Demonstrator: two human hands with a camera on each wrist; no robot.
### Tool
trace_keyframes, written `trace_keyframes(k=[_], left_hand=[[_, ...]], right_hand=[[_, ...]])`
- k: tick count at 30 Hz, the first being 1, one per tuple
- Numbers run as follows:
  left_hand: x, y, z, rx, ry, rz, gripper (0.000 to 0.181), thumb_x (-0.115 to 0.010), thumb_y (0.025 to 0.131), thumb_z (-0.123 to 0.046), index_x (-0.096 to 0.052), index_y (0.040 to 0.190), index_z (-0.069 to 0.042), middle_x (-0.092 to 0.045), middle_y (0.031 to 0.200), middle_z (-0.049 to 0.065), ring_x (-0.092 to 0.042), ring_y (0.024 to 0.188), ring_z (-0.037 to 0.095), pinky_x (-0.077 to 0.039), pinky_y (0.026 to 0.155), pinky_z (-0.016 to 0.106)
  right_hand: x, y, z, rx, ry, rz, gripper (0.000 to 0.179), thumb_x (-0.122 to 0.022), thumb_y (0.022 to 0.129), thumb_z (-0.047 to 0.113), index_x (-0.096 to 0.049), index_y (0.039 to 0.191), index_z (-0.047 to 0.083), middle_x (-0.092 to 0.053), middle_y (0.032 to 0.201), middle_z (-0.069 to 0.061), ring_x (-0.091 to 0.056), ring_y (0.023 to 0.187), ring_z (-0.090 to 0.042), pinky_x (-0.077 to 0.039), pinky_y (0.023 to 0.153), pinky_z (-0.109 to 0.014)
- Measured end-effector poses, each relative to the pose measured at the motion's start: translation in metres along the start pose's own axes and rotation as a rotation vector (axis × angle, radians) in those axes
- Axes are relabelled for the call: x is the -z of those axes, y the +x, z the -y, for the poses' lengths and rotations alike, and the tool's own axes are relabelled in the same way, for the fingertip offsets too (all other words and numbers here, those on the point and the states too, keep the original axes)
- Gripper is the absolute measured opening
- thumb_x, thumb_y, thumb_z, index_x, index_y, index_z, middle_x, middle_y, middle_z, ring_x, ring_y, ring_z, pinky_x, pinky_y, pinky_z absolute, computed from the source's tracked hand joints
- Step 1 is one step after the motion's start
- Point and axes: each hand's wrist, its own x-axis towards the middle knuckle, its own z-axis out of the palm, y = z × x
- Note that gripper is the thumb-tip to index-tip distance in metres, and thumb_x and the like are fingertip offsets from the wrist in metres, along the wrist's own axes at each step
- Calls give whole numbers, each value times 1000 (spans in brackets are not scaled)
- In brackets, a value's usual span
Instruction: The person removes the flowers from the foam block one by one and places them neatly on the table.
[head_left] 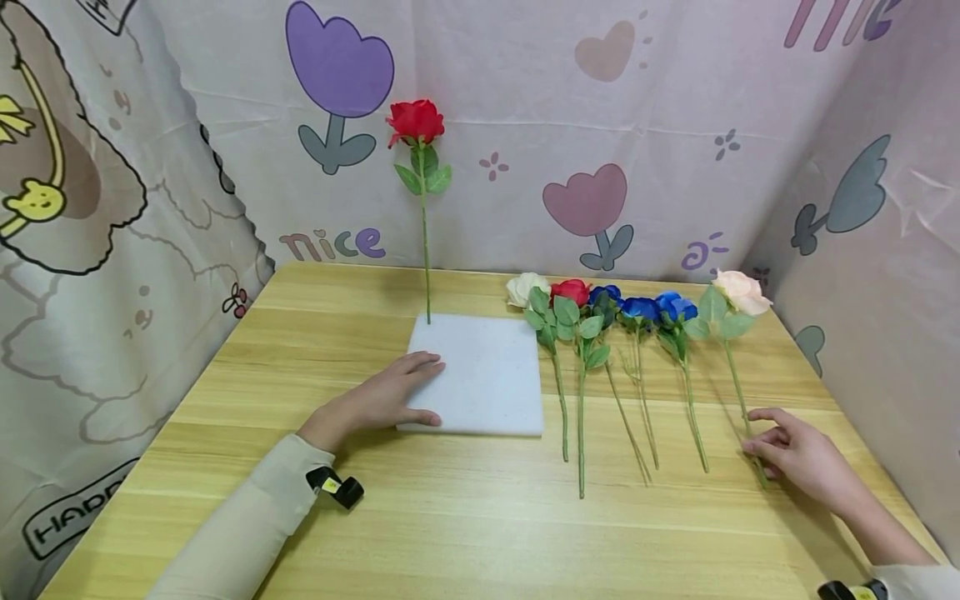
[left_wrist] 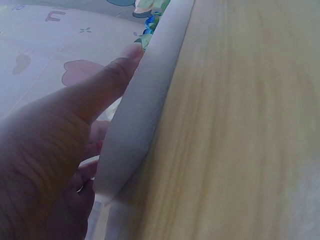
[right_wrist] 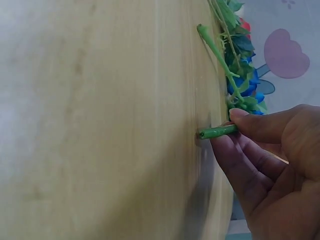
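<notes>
A white foam block [head_left: 480, 379] lies flat on the table. My left hand [head_left: 378, 404] rests on its left side with fingers and thumb extended, the thumb at the near corner; the left wrist view shows the thumb [left_wrist: 107, 80] along the block's edge. A red rose [head_left: 417, 123] stands upright at the block's far left edge. At the right, my right hand [head_left: 806, 458] pinches the lower stem of a pale pink rose [head_left: 741, 292]. In the right wrist view, the green stem's cut end [right_wrist: 212, 132] sticks out past the thumb and fingers.
Between block and right hand lie a white rose [head_left: 528, 290], another red rose [head_left: 572, 292] and several blue roses [head_left: 640, 310], stems toward me. The wooden table [head_left: 465, 517] meets a printed cloth [head_left: 480, 200] at the back and sides.
</notes>
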Motion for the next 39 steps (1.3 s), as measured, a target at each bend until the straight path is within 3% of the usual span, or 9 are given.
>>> trace_keyframes(k=[18,30,39], left_hand=[[-1,-2,-1,10,-2,3,100,-60,81,-70,-30,154,-8,-24,159,11,-19,145,33,-20,118,48],[1,-1,-3,14,4,7,101,-60,80,-71,-29,154,-9,-23,159,10,-19,145,32,-20,118,47],[2,-2,-3,6,-1,5,101,-60,80,-71,-30,154,-8,-24,159,11,-19,145,32,-19,118,47]], right_hand=[[2,0,-3,-117,159,180,51,-63,94,6,-40,135,-13,-66,88,-11,-58,60,-16,-53,51,-28],[5,8,1,-50,133,250,57,-60,95,1,-32,139,-19,-58,86,-10,-53,60,-13,-49,50,-27],[8,9,5,-32,75,210,59,-65,93,7,-34,140,-14,-59,89,-10,-56,62,-13,-52,52,-28]])
